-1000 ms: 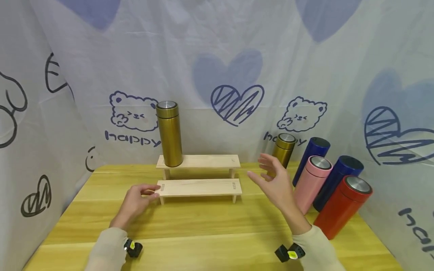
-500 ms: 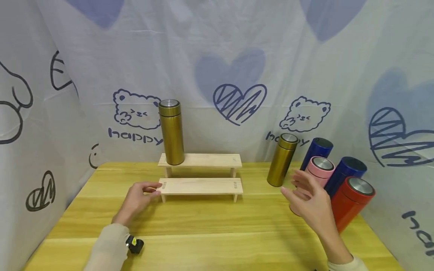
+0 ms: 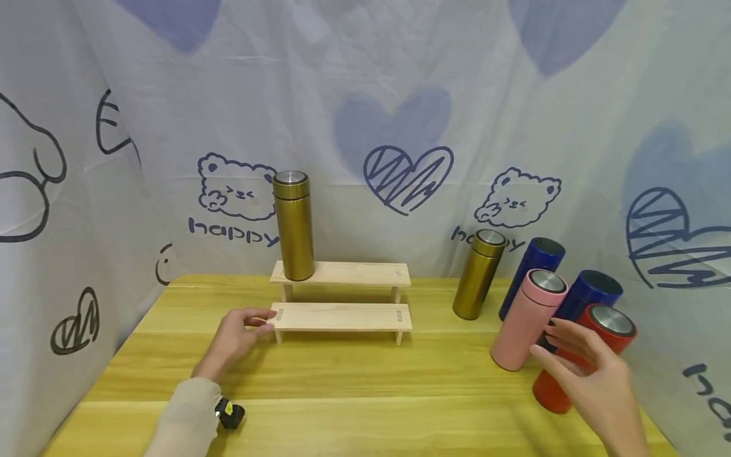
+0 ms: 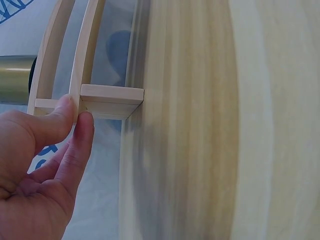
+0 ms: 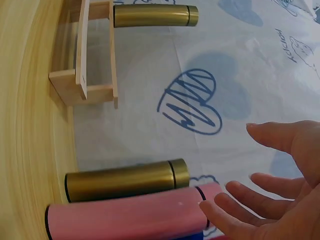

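Observation:
My left hand [image 3: 237,339] pinches the left end of the lower plank of a two-step wooden stand [image 3: 342,316], thumb on one face and fingertip on the other in the left wrist view. A gold thermos [image 3: 296,235] stands upright at the left of the upper step. On the right, my right hand [image 3: 596,384] has its thumb and fingers spread apart, in front of a red thermos [image 3: 551,388]. Its fingertips come close to a pink thermos [image 3: 521,330], whose lid they overlap in the right wrist view.
Behind the pink thermos stand two blue thermoses, a nearer blue one [image 3: 591,289] and a farther blue one [image 3: 535,257]. Another gold thermos [image 3: 478,279] stands left of them on the wooden table [image 3: 342,419]. A printed white curtain [image 3: 365,76] hangs behind and at both sides.
My right hand has moved right and toward the near side, from before the second gold thermos to the red one. The left hand keeps its pinch on the stand.

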Motion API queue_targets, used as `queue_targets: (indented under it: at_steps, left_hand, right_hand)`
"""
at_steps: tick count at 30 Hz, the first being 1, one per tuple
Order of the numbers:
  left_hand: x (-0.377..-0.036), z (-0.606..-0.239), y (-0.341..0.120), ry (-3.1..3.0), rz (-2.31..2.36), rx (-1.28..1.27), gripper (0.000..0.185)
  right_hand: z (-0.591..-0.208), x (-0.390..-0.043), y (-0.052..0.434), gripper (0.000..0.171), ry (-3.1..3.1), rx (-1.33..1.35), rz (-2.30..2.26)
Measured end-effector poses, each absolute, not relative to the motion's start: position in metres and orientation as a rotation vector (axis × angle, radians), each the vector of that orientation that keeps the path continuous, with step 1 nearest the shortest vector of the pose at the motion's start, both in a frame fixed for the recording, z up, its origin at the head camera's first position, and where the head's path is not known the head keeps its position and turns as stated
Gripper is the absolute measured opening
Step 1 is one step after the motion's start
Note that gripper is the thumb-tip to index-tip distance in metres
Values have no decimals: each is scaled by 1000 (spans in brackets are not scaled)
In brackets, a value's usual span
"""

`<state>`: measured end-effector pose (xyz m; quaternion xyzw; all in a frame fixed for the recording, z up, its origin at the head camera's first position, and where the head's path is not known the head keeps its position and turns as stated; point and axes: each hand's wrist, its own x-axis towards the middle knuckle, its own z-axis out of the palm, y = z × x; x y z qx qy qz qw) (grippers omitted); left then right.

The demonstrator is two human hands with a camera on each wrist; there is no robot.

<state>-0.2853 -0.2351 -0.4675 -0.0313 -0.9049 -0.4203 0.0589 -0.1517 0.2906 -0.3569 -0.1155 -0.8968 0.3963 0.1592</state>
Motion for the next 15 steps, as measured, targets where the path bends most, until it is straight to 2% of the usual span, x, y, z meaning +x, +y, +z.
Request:
queue_targets:
  at_steps: [7, 15]
  left_hand:
    - [-286, -468, -233, -2739, -1294, -90, 26]
    - [-286, -466, -234, -2745, -1286, -82, 26]
  right_hand:
    - [-367, -140, 318, 72, -2554, -581, 1141]
    - [-376, -129, 344, 86, -2558, -727, 1220]
